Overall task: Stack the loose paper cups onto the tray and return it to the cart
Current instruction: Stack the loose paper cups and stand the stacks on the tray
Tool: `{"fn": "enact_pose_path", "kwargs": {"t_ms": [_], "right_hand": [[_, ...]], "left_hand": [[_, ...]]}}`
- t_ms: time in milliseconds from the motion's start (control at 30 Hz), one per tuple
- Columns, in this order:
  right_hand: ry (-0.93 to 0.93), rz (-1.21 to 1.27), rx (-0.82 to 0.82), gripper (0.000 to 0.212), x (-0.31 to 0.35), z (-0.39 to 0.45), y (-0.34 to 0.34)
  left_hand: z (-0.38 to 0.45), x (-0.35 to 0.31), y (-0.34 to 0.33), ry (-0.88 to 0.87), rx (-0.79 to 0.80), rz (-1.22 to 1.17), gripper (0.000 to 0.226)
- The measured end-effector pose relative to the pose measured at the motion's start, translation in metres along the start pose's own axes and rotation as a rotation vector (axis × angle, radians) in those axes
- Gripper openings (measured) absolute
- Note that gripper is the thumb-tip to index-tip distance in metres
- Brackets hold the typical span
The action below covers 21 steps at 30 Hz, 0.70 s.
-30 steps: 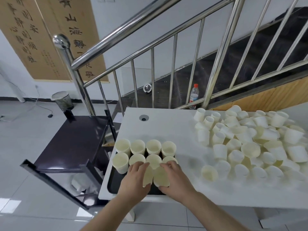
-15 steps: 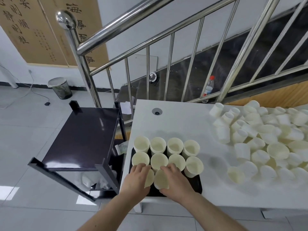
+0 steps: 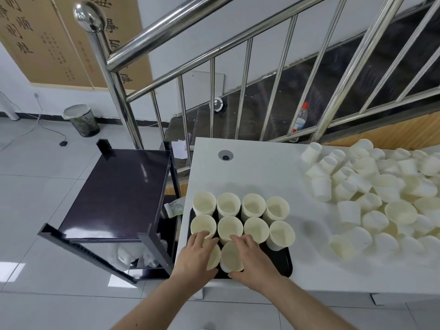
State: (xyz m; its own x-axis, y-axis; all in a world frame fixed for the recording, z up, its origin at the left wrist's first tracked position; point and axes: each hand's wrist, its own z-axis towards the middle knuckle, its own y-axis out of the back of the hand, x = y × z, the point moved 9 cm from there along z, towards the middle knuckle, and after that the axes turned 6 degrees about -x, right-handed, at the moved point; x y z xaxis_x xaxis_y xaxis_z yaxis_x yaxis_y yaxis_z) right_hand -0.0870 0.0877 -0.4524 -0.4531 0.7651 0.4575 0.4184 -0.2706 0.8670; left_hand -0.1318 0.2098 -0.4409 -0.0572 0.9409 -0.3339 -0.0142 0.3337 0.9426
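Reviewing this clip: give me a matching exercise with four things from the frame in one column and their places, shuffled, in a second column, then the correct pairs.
Things:
1. tray
2. loose cups
3. bottle
4. bin

Places:
A. on the floor by the wall, far left
B. behind the railing, on the dark stairs
C. at the near left corner of the white table, under the cup stacks
D. heaped on the right side of the white table

Pairs: 1-C, 2-D, 3-B, 4-A
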Motion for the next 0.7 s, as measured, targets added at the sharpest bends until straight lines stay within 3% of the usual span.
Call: {"fn": "enact_pose_path", "kwargs": {"t_ms": [700], "right_hand": [[-0.05, 0.043, -0.084, 0.086, -0.0025, -0.0074, -0.0001]], "left_hand": [[-0.0063, -0.0008, -0.0001, -0.022, 0.023, 0.078, 0.063]]}}
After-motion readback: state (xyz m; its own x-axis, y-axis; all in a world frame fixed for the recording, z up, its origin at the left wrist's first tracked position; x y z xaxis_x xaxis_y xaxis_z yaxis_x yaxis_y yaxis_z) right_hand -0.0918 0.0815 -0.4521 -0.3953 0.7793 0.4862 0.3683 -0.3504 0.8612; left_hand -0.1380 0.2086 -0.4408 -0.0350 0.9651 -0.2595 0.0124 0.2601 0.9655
